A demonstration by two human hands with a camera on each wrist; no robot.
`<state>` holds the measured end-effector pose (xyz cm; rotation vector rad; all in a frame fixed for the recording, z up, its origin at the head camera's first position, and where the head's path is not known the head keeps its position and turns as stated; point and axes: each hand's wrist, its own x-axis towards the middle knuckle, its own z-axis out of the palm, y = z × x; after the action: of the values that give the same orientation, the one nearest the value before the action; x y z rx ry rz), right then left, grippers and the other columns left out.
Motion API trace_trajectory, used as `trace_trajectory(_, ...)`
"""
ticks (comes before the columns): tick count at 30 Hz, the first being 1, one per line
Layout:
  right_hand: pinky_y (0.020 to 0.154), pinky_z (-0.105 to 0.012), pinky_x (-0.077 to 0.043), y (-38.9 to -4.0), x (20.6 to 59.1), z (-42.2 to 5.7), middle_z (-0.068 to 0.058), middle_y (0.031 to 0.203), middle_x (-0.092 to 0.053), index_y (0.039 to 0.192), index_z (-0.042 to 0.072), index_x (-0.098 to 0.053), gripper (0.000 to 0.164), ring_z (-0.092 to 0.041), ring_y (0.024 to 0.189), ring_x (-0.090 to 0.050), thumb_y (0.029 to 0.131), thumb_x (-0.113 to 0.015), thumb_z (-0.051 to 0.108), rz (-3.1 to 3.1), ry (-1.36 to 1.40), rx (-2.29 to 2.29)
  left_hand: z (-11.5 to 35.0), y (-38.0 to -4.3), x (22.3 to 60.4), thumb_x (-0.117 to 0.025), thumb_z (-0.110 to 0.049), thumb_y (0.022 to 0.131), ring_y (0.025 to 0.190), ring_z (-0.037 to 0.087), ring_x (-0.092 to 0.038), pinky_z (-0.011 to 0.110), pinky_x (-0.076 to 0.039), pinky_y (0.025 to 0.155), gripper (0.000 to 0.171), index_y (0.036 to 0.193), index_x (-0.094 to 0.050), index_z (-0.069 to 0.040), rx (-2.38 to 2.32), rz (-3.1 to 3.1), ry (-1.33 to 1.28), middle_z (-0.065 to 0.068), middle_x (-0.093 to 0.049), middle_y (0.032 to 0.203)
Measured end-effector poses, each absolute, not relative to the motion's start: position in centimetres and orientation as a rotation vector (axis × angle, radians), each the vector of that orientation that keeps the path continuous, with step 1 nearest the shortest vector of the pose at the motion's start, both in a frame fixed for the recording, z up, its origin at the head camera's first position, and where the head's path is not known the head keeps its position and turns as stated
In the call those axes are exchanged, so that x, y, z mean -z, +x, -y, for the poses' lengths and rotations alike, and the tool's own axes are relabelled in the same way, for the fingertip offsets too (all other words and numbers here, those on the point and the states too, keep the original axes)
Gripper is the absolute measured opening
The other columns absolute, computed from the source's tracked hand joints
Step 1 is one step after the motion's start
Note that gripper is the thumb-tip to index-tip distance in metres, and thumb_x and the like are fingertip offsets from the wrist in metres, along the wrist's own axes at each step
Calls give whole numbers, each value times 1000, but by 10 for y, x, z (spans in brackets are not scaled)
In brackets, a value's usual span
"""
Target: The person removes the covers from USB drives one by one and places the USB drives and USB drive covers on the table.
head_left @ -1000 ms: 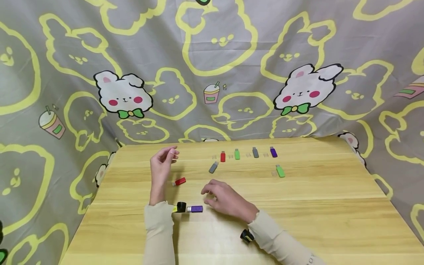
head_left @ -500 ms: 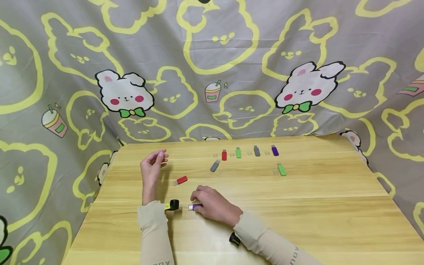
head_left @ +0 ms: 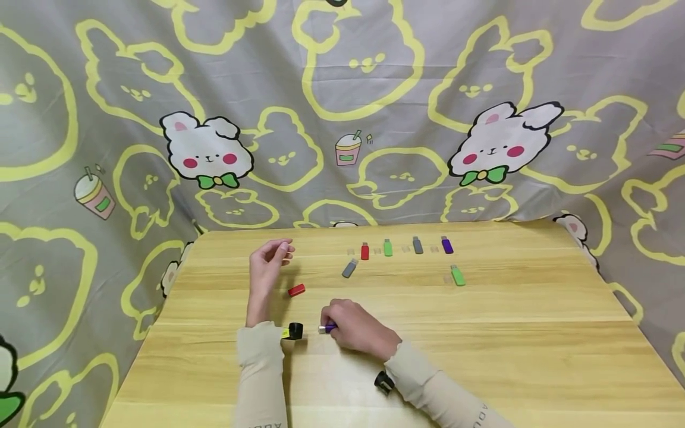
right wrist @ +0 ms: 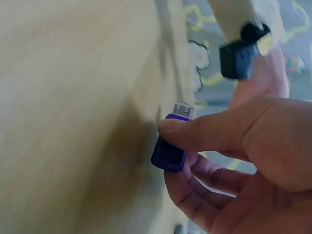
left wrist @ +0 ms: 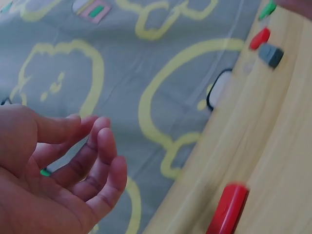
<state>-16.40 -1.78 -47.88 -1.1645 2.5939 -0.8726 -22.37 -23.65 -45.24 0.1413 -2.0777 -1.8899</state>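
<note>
My right hand [head_left: 360,327] pinches a purple USB stick [right wrist: 170,153] between thumb and fingers, its metal plug with a clear cap pointing away from the palm. In the head view most of that stick is hidden by the hand. To the left, my left hand [head_left: 267,261] hovers over the table with fingers loosely bent and nothing in them. Just right of its wrist lies a red USB stick [head_left: 297,290], seen also at the bottom of the left wrist view. Beyond it rests a grey USB stick [head_left: 349,268], slanted.
Toward the back stand in a row a red stick [head_left: 365,252], a green stick [head_left: 387,248], a grey stick [head_left: 418,246] and a purple stick [head_left: 447,245], clear caps beside them. Another green stick [head_left: 457,276] lies in front. A patterned curtain [head_left: 374,190] encloses the wooden table [head_left: 481,356].
My right hand has moved left to the purple USB stick, gripped it and drawn it slightly back. The left hand shifted left, then back right, still holding nothing.
</note>
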Motion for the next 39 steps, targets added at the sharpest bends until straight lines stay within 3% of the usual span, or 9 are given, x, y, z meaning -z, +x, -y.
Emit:
trace_trajectory(6, 76, -24, -56, -177, 462, -9, -2, 95, -71, 99, 7, -74, 15, -13, 85, -64, 91, -72, -5, -2582, -1006, 1098, 208, -224, 446, -64, -4, 102, 81, 23, -69, 27, -59, 73, 20, 113, -71, 11, 1859, 2171, -6, 27, -71, 99)
trace_trajectory(13, 76, -26, -58, -196, 446, -40, -4, 101, -72, 104, 6, -74, 17, -15, 87, -67, 94, -69, -6, -2661, -871, 1332, 173, -225, 446, -63, -4, 102, 90, 41, -68, 41, -60, 79, 19, 113, -72, 7, 1859, 2267, -145, 24, -73, 99)
trace_trajectory(16, 76, -29, -58, -203, 445, -53, -5, 102, -72, 105, 5, -74, 16, -17, 87, -67, 94, -69, -5, -2697, -828, 1409, 159, -224, 446, -63, -7, 102, 91, 40, -68, 45, -59, 82, 19, 114, -72, 6, 1877, 2312, -218, 20, -73, 100)
trace_trajectory(20, 79, -35, -60, -209, 444, -67, -7, 104, -73, 107, 5, -75, 15, -20, 90, -69, 95, -70, -2, -2737, -744, 1505, 147, -221, 446, -64, -7, 102, 92, 38, -69, 41, -59, 80, 18, 113, -73, 4, 1910, 2344, -278, 17, -74, 100)
trace_trajectory(26, 81, -42, -61, -211, 444, -81, -10, 105, -73, 108, 4, -77, 15, -25, 92, -70, 95, -71, 0, -2746, -655, 1650, 137, -218, 446, -65, -8, 102, 97, 47, -67, 29, -57, 75, 18, 112, -73, 4, 1934, 2383, -378, 19, -73, 103)
trace_trajectory(33, 79, -40, -61, -211, 442, -83, -11, 101, -75, 105, 3, -78, 13, -25, 88, -73, 93, -75, 2, -2715, -637, 1748, 124, -217, 447, -67, -4, 99, 89, 29, -71, 51, -58, 85, 16, 112, -73, 4, 1996, 2402, -470, 20, -73, 104)
trace_trajectory(35, 77, -37, -62, -211, 441, -82, -11, 99, -76, 104, 3, -78, 13, -24, 87, -74, 91, -77, 3, -2706, -617, 1766, 120, -216, 447, -68, -2, 98, 88, 25, -71, 50, -59, 85, 15, 110, -73, 5, 2017, 2387, -476, 19, -73, 104)
trace_trajectory(39, 74, -33, -62, -211, 440, -80, -10, 96, -76, 101, 3, -78, 12, -23, 84, -74, 89, -80, 5, -2705, -595, 1781, 116, -214, 446, -71, 1, 95, 85, 22, -71, 35, -60, 81, 12, 106, -74, 6, 2040, 2345, -451, 19, -74, 100)
